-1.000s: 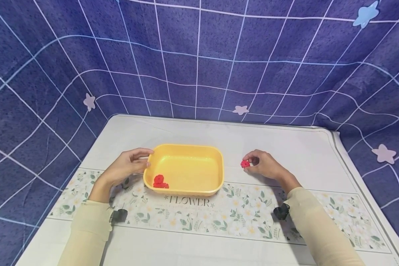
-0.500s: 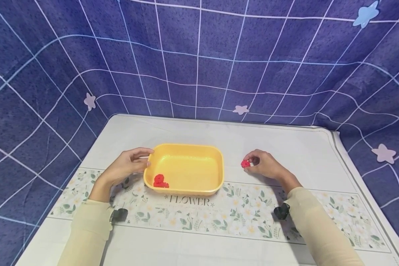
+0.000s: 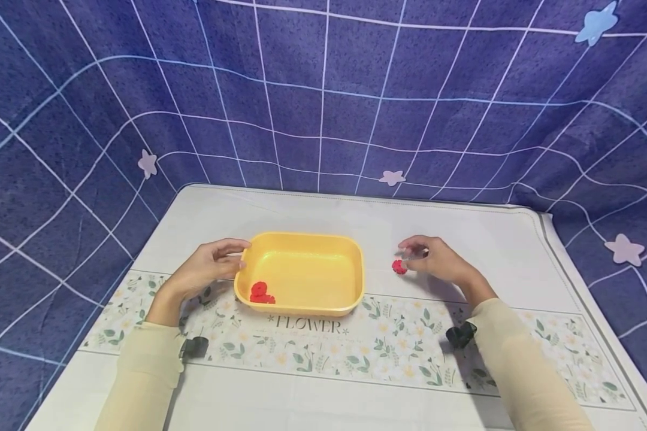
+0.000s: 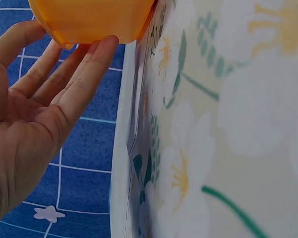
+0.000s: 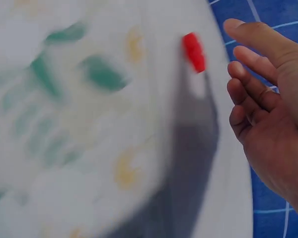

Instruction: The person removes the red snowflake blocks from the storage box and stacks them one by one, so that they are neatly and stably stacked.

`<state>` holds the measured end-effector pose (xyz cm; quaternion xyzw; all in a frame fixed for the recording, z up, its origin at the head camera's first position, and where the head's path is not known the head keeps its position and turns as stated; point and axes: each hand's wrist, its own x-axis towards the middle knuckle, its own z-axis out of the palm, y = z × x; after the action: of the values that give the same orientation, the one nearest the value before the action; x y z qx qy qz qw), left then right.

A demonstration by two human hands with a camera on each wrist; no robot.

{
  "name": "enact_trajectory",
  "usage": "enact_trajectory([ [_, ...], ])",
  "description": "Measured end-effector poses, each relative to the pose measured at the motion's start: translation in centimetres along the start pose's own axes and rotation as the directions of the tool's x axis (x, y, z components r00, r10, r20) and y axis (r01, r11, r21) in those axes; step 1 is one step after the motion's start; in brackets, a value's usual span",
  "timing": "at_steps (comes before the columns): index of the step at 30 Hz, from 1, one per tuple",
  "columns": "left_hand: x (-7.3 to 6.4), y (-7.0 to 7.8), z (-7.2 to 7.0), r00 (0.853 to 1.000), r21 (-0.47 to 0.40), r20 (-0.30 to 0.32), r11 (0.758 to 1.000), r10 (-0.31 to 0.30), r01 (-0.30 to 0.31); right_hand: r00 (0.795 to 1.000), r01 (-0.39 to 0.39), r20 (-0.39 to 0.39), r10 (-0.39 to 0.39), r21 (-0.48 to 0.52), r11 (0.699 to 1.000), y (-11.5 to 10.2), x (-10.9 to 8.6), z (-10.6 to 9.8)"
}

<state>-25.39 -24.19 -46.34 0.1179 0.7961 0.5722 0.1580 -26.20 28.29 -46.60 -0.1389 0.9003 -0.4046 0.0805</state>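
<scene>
Yellow tray (image 3: pixel 308 276), upright, red pieces (image 3: pixel 259 290) clustered in near left corner; bumpy-edged red disc (image 3: pixel 398 267) outside, right.

From above, my head camera faces forward and down, far enough back to frame the whole yellow tray (image 3: pixel 302 278), the curtain (image 3: pixel 296 108) and most of the table (image 3: pixel 280 395). Low and close, my left wrist camera (image 3: pixel 195 348) looks along my left hand (image 4: pixel 35 111) to that tray, shared with the head view. My right wrist camera (image 3: pixel 460 334) looks past my right hand (image 5: pixel 275 116) toward the red piece (image 5: pixel 193 52), also shared.

Blue gridded cloth (image 3: pixel 296 108) with pale stars (image 3: pixel 392 178) hangs behind a white-covered table (image 3: pixel 463 221).
</scene>
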Motion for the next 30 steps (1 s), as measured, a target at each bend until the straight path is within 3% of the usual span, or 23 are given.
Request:
enact_trajectory([
  [7,0.1,0.0,-0.1,1.000,-0.009,0.011,1.000,0.001,-0.001,0.988,0.120,-0.092,-0.120,-0.009,0.993,-3.8,1.8,-1.3],
  [11,0.2,0.0,-0.1,1.000,-0.015,0.014,1.000,0.004,-0.004,0.981,0.176,-0.090,-0.171,0.046,0.983,-6.5,2.8,-1.0],
  [21,0.3,-0.1,0.0,1.000,-0.032,0.011,0.999,0.011,-0.011,0.961,0.274,0.014,-0.277,0.114,0.955,-11.6,5.3,1.9],
  [30,0.0,-0.2,0.0,1.000,-0.016,0.004,1.000,0.005,-0.005,0.943,0.270,0.152,-0.297,0.172,0.947,-13.9,6.3,5.4],
])
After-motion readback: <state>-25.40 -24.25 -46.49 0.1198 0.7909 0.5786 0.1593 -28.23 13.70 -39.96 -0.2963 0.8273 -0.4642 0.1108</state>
